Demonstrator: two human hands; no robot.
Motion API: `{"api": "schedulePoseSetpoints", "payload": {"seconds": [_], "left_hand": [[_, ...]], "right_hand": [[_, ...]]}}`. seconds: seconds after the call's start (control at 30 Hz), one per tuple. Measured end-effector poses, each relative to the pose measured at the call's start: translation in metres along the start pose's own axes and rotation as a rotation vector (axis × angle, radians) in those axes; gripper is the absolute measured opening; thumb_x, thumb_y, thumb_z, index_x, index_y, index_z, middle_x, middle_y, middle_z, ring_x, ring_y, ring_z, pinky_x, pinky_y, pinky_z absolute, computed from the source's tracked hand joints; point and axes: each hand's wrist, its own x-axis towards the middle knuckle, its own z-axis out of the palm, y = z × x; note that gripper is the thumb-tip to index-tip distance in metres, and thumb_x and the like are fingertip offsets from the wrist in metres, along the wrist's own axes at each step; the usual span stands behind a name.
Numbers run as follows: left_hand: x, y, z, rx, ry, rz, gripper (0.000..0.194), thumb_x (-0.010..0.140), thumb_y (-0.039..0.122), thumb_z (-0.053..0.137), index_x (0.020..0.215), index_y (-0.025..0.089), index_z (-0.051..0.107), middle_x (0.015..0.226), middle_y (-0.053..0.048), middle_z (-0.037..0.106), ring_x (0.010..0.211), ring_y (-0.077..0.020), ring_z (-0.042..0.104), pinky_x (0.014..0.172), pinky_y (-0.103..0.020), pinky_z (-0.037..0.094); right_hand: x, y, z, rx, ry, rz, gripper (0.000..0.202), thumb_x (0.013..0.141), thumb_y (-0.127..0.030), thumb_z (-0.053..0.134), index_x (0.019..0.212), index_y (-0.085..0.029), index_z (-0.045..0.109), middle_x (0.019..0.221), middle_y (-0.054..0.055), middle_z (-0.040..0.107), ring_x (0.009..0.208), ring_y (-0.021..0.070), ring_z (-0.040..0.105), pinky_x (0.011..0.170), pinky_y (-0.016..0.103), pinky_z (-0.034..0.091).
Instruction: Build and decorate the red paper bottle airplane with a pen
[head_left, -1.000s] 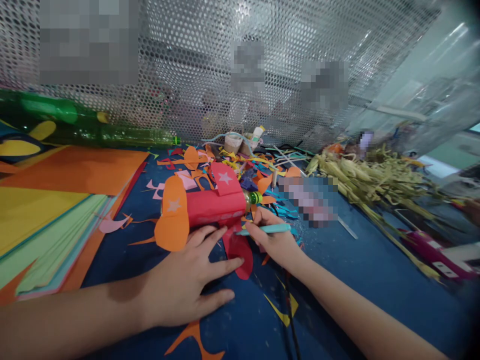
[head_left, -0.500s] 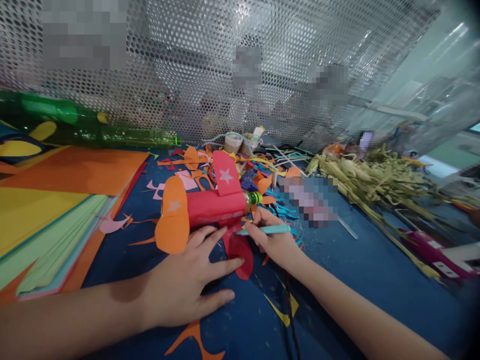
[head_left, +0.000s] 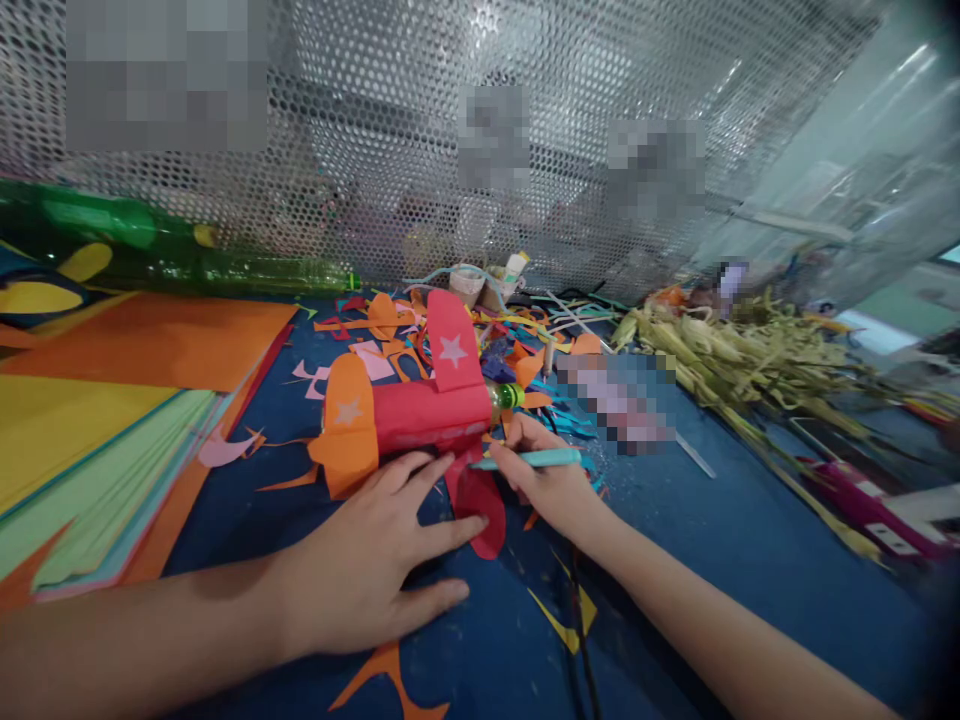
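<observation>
A bottle wrapped in red paper (head_left: pixel 424 412) lies on the blue table, its green cap (head_left: pixel 513 396) pointing right. One red wing with a pale star (head_left: pixel 453 350) sticks up behind it, and another red wing (head_left: pixel 478 510) extends toward me. At its left end is an orange paper tail (head_left: pixel 348 420), also with a star. My left hand (head_left: pixel 397 545) lies with fingers spread over the near wing and against the body. Pinched in my right hand (head_left: pixel 547 478) is a light blue pen (head_left: pixel 540 458), its tip at the near wing.
Stacked coloured paper (head_left: pixel 97 420) lies at the left, green bottles (head_left: pixel 172 255) behind it. Paper scraps (head_left: pixel 390 318) and cups (head_left: pixel 466 287) sit behind the plane. Dried husks (head_left: pixel 720 350) and a magenta object (head_left: pixel 862 510) are at the right. Yellow and orange scraps lie near me.
The orange tail's near part has shifted slightly, its lower edge now looking flatter. Both hands and the pen hold almost the same position.
</observation>
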Motion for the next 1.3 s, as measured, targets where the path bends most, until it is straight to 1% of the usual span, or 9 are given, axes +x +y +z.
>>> {"api": "schedulePoseSetpoints", "payload": {"seconds": [0.23,0.37,0.5,0.63,0.7,0.9,1.1,1.23,1.3], "left_hand": [[0.0005,0.0008,-0.0006,-0.008,-0.004,-0.014,0.047,0.086,0.047,0.055,0.132,0.036,0.05,0.144,-0.015,0.036,0.128,-0.0411,0.035,0.095,-0.061,0.039],[0.0007,0.0005,-0.0002,-0.002,-0.003,-0.016,0.048,0.086,0.047,0.055,0.132,0.036,0.05,0.144,-0.015,0.037,0.128,-0.0409,0.034,0.095,-0.061,0.039],[0.0003,0.0,0.0002,-0.002,0.02,-0.003,0.046,0.086,0.048,0.054,0.131,0.036,0.051,0.143,-0.014,0.039,0.128,-0.0403,0.035,0.095,-0.06,0.039],[0.0003,0.0004,0.0,0.002,0.022,-0.005,0.046,0.087,0.048,0.054,0.131,0.035,0.051,0.142,-0.015,0.039,0.127,-0.0406,0.035,0.095,-0.06,0.04],[0.0004,0.0005,0.0001,0.003,0.022,-0.002,0.046,0.087,0.048,0.054,0.131,0.035,0.051,0.142,-0.015,0.04,0.127,-0.0404,0.035,0.095,-0.06,0.039],[-0.0006,0.0003,0.0016,-0.005,0.047,-0.005,0.046,0.085,0.047,0.056,0.13,0.036,0.052,0.143,-0.012,0.039,0.127,-0.039,0.036,0.095,-0.059,0.04],[-0.0007,0.0003,0.0013,-0.001,0.019,-0.007,0.047,0.086,0.049,0.054,0.131,0.035,0.051,0.142,-0.014,0.039,0.128,-0.0403,0.035,0.096,-0.06,0.039],[-0.0004,0.0,0.0001,-0.01,0.031,-0.001,0.047,0.086,0.048,0.055,0.13,0.035,0.052,0.143,-0.013,0.038,0.127,-0.0401,0.035,0.096,-0.06,0.039],[-0.0006,-0.0001,0.0001,-0.01,0.035,-0.002,0.047,0.086,0.048,0.055,0.131,0.036,0.051,0.144,-0.012,0.038,0.127,-0.0399,0.036,0.095,-0.06,0.039]], "right_hand": [[0.0002,0.0029,-0.0005,-0.006,-0.019,-0.013,0.024,0.083,-0.026,0.053,0.067,-0.023,0.036,0.048,-0.009,0.039,0.041,0.0078,0.034,0.041,0.021,0.026],[-0.0005,0.0027,-0.0005,-0.007,-0.003,-0.003,0.023,0.085,-0.028,0.053,0.069,-0.023,0.037,0.049,-0.009,0.042,0.04,0.0075,0.035,0.041,0.021,0.028],[-0.0007,0.0031,-0.001,-0.012,0.0,0.002,0.023,0.084,-0.028,0.054,0.07,-0.023,0.037,0.047,-0.01,0.04,0.039,0.0076,0.034,0.04,0.021,0.029],[-0.0002,0.0035,-0.0018,-0.024,0.022,0.006,0.023,0.085,-0.029,0.053,0.07,-0.023,0.037,0.048,-0.009,0.042,0.039,0.0078,0.036,0.04,0.021,0.03],[-0.0004,0.0031,-0.002,-0.03,0.014,0.013,0.023,0.084,-0.028,0.054,0.07,-0.023,0.037,0.047,-0.009,0.042,0.039,0.0077,0.035,0.04,0.021,0.03],[-0.0002,0.0013,-0.0012,-0.014,0.019,0.015,0.023,0.083,-0.027,0.053,0.069,-0.023,0.036,0.047,-0.01,0.04,0.039,0.0074,0.034,0.04,0.021,0.028],[0.0001,-0.0019,-0.0003,0.0,0.009,0.014,0.022,0.082,-0.026,0.053,0.068,-0.023,0.036,0.046,-0.01,0.04,0.039,0.0073,0.033,0.041,0.021,0.028],[-0.0005,-0.0005,-0.0012,-0.006,-0.011,0.014,0.022,0.082,-0.026,0.053,0.068,-0.023,0.037,0.046,-0.01,0.04,0.039,0.0074,0.032,0.04,0.02,0.027],[-0.0001,0.0014,-0.0017,-0.03,0.01,0.007,0.022,0.081,-0.024,0.054,0.067,-0.023,0.037,0.046,-0.01,0.039,0.039,0.0076,0.033,0.04,0.02,0.028]]}}
